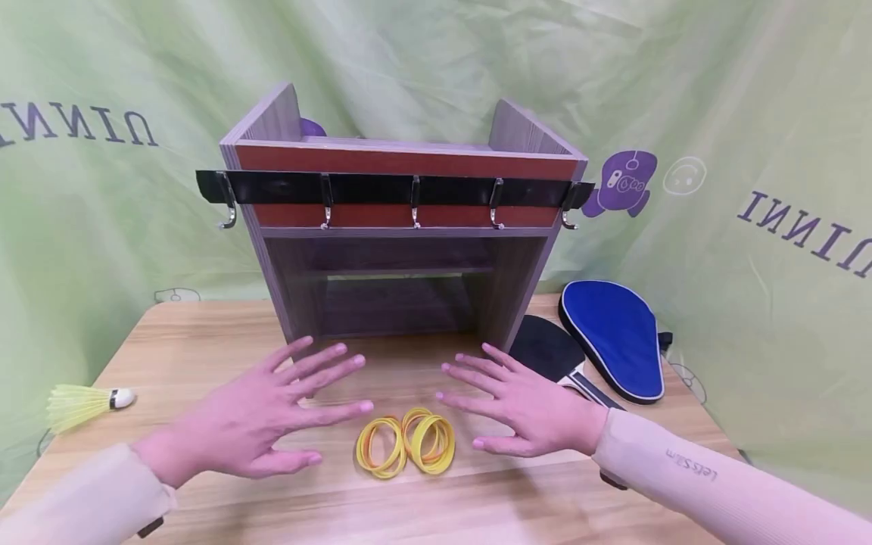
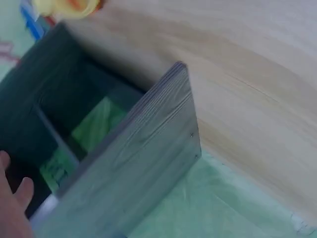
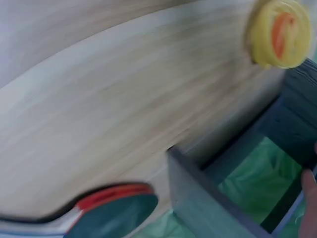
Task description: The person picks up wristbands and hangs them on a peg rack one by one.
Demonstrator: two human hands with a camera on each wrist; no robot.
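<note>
Both hands hover over the table with fingers spread and nothing held. My left hand (image 1: 252, 409) is left of a pile of yellow and orange rubber bands (image 1: 405, 443); my right hand (image 1: 524, 401) is right of it. Neither touches the bands. Behind the hands stands a grey wooden shelf unit (image 1: 409, 235) with a black strip (image 1: 375, 189) of several metal hooks across its front. In the left wrist view, fingertips (image 2: 24, 193) show at the lower left edge. In the right wrist view, a blurred finger (image 3: 309, 203) shows at the right edge.
A black table tennis bat (image 1: 548, 348) lies right of the shelf, beside a blue bat case (image 1: 616, 341). A yellow shuttlecock (image 1: 88, 405) lies at the table's left edge. Green patterned cloth (image 1: 409, 60) hangs behind the wooden table (image 1: 197, 333).
</note>
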